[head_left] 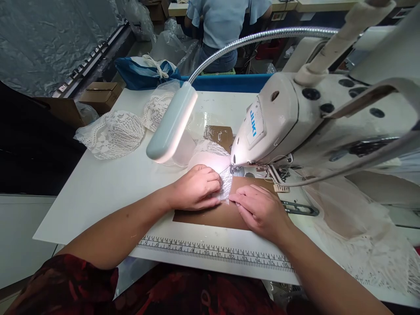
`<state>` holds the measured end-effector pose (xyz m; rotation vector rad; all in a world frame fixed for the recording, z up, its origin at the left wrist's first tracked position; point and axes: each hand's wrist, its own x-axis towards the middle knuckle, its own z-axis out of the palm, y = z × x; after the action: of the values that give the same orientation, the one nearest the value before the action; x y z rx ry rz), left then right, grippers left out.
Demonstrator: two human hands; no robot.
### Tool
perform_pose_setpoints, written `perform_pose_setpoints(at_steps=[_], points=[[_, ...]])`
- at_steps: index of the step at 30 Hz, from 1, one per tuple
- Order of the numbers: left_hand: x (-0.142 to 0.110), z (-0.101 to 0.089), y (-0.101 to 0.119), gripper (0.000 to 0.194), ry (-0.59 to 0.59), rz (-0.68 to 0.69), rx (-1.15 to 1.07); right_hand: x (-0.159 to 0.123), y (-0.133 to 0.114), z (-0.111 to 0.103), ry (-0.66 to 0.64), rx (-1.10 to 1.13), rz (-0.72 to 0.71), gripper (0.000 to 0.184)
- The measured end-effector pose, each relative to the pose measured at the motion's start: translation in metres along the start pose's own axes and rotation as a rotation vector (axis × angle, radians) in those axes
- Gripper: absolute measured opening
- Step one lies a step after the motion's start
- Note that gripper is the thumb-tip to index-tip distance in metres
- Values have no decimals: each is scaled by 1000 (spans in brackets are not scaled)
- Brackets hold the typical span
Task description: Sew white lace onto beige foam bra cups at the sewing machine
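A white lace piece with a smooth pale cup (226,183) lies under the needle area of a JUKI sewing machine (262,116). My left hand (200,188) rests on it from the left, fingers curled and pressed onto the lace. At the lace's lower right edge, my right hand (257,208) pinches the edge between thumb and forefinger. Beneath both hands is a brown sheet (210,217) on the machine bed. The presser foot is partly hidden by the machine head and lace.
A lit lamp (172,124) on a bendable metal neck hangs left of the needle. More lace pieces (113,133) lie at the back left; sheer fabric (357,218) spreads at right. Thread snips (300,208) sit beside my right hand. Another person (225,26) sits beyond the table.
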<state>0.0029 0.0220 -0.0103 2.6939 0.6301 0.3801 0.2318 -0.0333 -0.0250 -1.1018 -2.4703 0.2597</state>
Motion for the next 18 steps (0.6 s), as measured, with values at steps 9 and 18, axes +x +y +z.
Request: perform_pose_setpoints(at_steps=[9, 18], points=[[-1, 1, -4, 16, 62, -16, -90, 0, 0, 2, 18, -1, 15, 29], [-1, 0, -3, 15, 44, -24, -87, -1, 0, 2, 34, -29, 11, 30]])
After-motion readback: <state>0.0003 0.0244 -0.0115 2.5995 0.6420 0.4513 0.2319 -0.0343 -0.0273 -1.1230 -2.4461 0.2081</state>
